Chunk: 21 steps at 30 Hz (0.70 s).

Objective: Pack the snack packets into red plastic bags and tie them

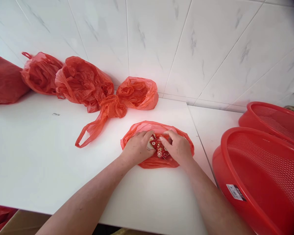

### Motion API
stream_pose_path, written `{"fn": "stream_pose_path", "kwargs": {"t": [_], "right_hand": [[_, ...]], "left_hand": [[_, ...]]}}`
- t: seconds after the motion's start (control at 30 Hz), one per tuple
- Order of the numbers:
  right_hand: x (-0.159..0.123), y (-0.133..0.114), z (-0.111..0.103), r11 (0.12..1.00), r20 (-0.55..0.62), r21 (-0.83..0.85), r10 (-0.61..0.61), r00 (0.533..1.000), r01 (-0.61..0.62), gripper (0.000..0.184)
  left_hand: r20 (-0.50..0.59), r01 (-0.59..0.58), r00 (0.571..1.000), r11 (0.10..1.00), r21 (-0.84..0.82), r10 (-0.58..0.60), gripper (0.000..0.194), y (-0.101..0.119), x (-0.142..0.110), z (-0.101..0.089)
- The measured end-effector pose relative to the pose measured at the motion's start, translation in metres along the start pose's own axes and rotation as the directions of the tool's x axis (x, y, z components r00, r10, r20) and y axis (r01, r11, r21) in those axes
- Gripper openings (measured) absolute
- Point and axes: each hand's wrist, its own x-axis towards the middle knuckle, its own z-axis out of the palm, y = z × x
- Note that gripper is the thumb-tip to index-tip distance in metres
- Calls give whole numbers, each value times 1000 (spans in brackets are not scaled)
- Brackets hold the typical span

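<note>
An open red plastic bag [161, 163] lies on the white table in front of me, its rim spread wide. Inside it sits a small bundle of red floral-patterned items [159, 150] with white and gold flowers; their exact kind is unclear. My left hand [138, 147] grips the bundle's left side, where a pale edge shows between thumb and fingers. From the right, my right hand [178, 146] curls its fingers and thumb around the other side. Both hands reach within the bag's opening, and parts of the bundle are hidden behind the fingers.
Several crumpled red plastic bags [85, 83] stand along the tiled wall. One bag handle [84, 137] trails onto the white table [39, 156]. Two red mesh baskets [225, 156] stand at the right, past a table seam. A small scrap [56, 114] lies at left.
</note>
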Motion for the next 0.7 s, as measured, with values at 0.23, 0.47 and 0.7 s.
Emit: {"fn": "stream_pose_path", "kwargs": {"t": [0.23,0.47,0.7], "right_hand": [[-4,-8,2,993,156,45,-116,981,110,34],[1,4,0,900,-43,415,163,986,-131,30],[5,11,3,635,90,743,218,972,-211,30]], "left_hand": [[3,15,1000,1000,25,-16,67,-6,-2,10],[-103,52,993,995,-84,-60,65,-2,1,0],[-160,77,983,991,-106,-93,61,0,2,-3]]}}
